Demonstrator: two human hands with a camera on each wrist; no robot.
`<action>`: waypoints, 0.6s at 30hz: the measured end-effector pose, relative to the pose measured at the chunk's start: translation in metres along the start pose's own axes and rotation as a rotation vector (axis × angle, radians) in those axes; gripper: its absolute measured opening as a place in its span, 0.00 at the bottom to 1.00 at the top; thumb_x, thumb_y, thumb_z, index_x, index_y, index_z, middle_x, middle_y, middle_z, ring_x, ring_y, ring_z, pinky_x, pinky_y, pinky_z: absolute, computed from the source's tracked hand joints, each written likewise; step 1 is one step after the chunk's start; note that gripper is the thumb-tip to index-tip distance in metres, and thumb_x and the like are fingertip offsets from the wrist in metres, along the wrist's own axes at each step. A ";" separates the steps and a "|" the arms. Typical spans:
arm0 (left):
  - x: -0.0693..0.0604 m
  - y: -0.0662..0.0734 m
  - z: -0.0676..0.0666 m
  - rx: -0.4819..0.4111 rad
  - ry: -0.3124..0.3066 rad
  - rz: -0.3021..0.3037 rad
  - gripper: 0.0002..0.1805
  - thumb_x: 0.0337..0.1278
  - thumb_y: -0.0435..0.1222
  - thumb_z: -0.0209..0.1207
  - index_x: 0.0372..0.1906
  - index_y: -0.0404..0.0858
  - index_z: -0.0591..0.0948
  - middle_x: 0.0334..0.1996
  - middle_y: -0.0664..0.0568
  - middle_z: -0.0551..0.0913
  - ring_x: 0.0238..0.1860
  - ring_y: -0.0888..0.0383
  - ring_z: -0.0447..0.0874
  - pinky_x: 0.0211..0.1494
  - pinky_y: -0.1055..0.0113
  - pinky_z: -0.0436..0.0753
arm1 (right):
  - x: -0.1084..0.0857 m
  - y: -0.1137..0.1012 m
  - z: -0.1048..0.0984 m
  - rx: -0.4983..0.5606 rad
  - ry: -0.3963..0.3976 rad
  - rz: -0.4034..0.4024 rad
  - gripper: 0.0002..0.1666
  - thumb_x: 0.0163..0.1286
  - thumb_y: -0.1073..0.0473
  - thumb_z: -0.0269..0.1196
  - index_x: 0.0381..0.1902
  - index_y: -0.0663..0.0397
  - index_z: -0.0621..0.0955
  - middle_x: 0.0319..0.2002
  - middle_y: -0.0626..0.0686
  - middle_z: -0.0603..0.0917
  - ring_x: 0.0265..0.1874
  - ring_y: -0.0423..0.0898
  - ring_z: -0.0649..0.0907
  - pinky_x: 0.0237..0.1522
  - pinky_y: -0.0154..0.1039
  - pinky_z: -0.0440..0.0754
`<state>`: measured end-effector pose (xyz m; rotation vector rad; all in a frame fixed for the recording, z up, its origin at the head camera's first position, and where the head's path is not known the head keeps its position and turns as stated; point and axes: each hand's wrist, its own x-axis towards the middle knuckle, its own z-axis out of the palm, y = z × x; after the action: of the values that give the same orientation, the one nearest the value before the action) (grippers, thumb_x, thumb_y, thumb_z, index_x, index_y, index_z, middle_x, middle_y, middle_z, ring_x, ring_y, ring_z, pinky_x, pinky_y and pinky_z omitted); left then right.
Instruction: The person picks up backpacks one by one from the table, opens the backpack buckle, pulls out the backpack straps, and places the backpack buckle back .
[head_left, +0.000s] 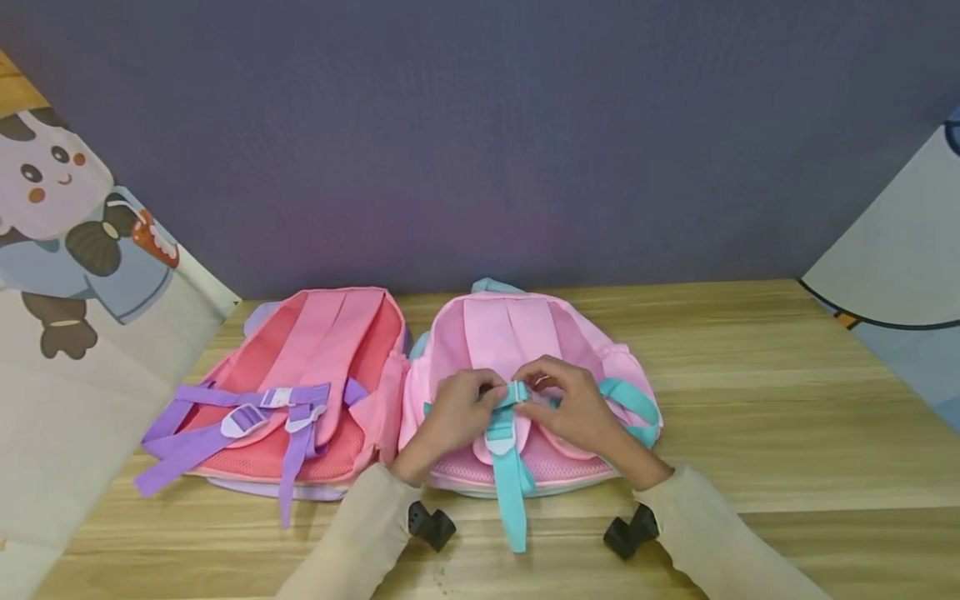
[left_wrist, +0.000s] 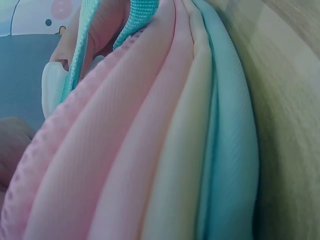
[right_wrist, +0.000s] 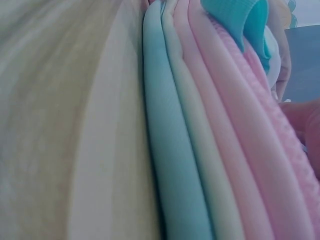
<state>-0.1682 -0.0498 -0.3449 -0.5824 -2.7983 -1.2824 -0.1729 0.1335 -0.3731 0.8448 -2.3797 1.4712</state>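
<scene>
A pale pink backpack (head_left: pixel 517 325) lies with its shoulder straps facing up. Over its middle, my left hand (head_left: pixel 461 407) pinches a teal strap between thumb and fingers. From the other side, my right hand (head_left: pixel 573 406) grips the teal buckle (head_left: pixel 517 392) at the strap's end with thumb and fingertips. Just below the hands sits a white strap adjuster (head_left: pixel 500 442), and a loose teal strap end (head_left: pixel 512 508) hangs down over the table. Both wrist views mostly show the backpack's layered edge, with part of the hands and teal webbing near the top.
To the left, a coral-pink backpack (head_left: pixel 330 333) with purple straps (head_left: pixel 187 425) touches the pink one; its purple chest strap (head_left: pixel 300 396) spans its shoulder straps. Both lie on a wooden table (head_left: pixel 780 400) before a dark grey panel (head_left: pixel 525 150). Cartoon-printed sheets flank the table.
</scene>
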 end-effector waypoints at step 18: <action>0.000 0.000 0.005 0.012 -0.019 -0.003 0.09 0.64 0.34 0.55 0.33 0.38 0.85 0.23 0.54 0.81 0.26 0.63 0.71 0.34 0.69 0.69 | 0.000 -0.001 -0.002 -0.001 -0.044 -0.021 0.16 0.52 0.68 0.71 0.40 0.53 0.82 0.37 0.48 0.84 0.38 0.39 0.80 0.44 0.38 0.81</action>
<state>-0.1680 -0.0465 -0.3481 -0.5933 -2.8213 -1.2658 -0.1727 0.1352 -0.3716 0.9082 -2.3959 1.4580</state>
